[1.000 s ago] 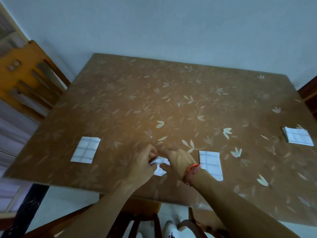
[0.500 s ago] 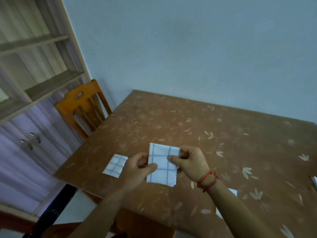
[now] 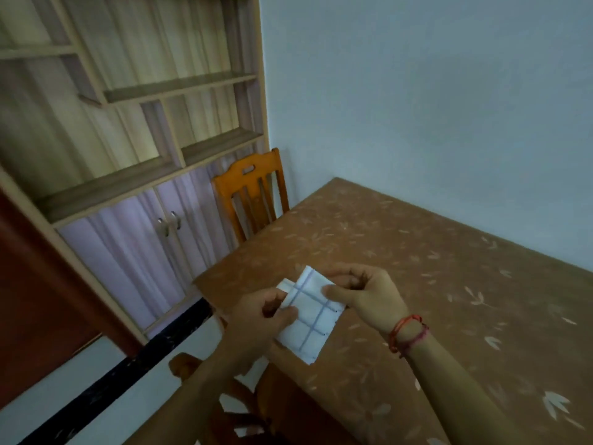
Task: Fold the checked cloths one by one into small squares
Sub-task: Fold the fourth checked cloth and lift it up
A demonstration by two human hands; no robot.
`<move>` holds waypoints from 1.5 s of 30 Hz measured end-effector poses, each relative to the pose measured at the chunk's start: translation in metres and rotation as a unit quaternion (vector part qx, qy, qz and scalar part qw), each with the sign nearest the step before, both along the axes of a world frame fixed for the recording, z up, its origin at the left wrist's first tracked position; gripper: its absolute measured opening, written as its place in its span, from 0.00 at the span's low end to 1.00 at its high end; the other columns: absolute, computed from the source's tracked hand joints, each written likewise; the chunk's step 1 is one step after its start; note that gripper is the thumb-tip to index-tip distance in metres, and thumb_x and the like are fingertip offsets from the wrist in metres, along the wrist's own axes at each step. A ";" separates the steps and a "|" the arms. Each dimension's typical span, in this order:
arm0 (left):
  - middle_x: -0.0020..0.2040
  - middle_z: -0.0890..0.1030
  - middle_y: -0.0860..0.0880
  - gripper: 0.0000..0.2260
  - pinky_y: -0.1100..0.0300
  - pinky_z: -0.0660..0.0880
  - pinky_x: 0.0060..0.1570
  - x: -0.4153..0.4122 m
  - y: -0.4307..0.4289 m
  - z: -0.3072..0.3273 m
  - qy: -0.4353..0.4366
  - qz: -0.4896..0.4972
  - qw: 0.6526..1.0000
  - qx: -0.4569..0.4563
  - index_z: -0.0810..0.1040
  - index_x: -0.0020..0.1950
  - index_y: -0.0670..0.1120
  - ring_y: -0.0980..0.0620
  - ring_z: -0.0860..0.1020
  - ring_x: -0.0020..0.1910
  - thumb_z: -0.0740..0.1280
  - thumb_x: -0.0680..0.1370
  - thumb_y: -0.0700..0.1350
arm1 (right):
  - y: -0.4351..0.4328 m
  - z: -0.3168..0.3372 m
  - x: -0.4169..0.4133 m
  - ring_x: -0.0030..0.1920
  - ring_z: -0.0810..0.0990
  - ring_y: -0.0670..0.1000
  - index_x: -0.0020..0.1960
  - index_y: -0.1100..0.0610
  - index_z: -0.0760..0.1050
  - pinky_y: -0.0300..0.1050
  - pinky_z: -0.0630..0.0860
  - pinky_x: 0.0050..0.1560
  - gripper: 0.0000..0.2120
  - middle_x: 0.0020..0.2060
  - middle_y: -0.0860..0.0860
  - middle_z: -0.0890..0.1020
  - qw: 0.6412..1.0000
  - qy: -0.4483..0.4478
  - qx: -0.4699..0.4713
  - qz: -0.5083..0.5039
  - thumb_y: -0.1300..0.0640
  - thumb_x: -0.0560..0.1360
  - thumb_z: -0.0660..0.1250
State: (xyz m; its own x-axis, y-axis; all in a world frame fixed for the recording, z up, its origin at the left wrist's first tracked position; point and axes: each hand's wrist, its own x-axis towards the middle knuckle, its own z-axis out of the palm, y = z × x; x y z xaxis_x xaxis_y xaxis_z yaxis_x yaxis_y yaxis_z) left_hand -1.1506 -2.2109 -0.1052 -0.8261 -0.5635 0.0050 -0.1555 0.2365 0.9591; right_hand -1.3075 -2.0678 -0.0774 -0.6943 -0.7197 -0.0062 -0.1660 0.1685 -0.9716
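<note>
Because the checked cloth (image 3: 309, 313) looks thin, limp and light, it is best pinched at its edges: the left hand (image 3: 256, 319) nips its 9 o'clock edge, the right hand (image 3: 362, 293) its 2 o'clock edge, above the desk (image 3: 417, 268) corner; its long axis runs 11 to 5 o'clock

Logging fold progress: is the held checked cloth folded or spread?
Folded: checked cloth, pinched between left hand and right hand, shows a second layer behind.

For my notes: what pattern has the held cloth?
The checked cloth is white with blue lines; head view.
</note>
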 end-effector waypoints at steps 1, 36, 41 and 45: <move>0.45 0.85 0.52 0.04 0.58 0.81 0.43 0.011 -0.006 0.000 0.007 0.001 1.000 0.001 0.83 0.48 0.48 0.54 0.83 0.44 0.70 0.77 0.41 | -0.010 0.003 0.005 0.39 0.85 0.49 0.49 0.55 0.83 0.42 0.82 0.39 0.10 0.37 0.52 0.86 1.000 0.012 0.007 0.025 0.61 0.69 0.75; 0.41 0.86 0.47 0.04 0.63 0.79 0.36 0.259 -0.360 -0.017 0.077 0.256 0.943 0.200 0.84 0.45 0.41 0.50 0.85 0.40 0.75 0.71 0.36 | -0.394 -0.018 0.234 0.39 0.86 0.49 0.43 0.58 0.83 0.45 0.83 0.37 0.02 0.38 0.52 0.86 0.996 -0.061 0.002 0.066 0.63 0.70 0.73; 0.42 0.86 0.45 0.05 0.61 0.81 0.38 0.178 -0.403 -0.008 0.053 0.197 0.962 0.184 0.84 0.47 0.40 0.49 0.85 0.41 0.74 0.72 0.34 | -0.405 -0.020 0.162 0.35 0.85 0.47 0.41 0.56 0.84 0.38 0.80 0.30 0.02 0.34 0.49 0.86 0.997 -0.061 0.009 0.036 0.62 0.70 0.74; 0.41 0.86 0.46 0.04 0.60 0.81 0.38 0.102 -0.428 0.001 0.027 0.139 0.976 0.164 0.84 0.47 0.40 0.49 0.85 0.41 0.73 0.73 0.35 | -0.407 -0.021 0.097 0.33 0.84 0.50 0.42 0.59 0.85 0.35 0.77 0.28 0.04 0.36 0.55 0.86 0.998 -0.049 0.028 -0.025 0.59 0.68 0.76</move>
State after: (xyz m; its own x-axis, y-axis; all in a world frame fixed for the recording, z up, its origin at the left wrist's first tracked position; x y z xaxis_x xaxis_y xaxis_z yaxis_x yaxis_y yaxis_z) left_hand -1.0491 -2.6386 -0.1042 -0.6449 -0.7441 -0.1742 -0.1165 -0.1295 0.9847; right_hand -1.2104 -2.4748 -0.0980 -0.7234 -0.6808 -0.1149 -0.0602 0.2280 -0.9718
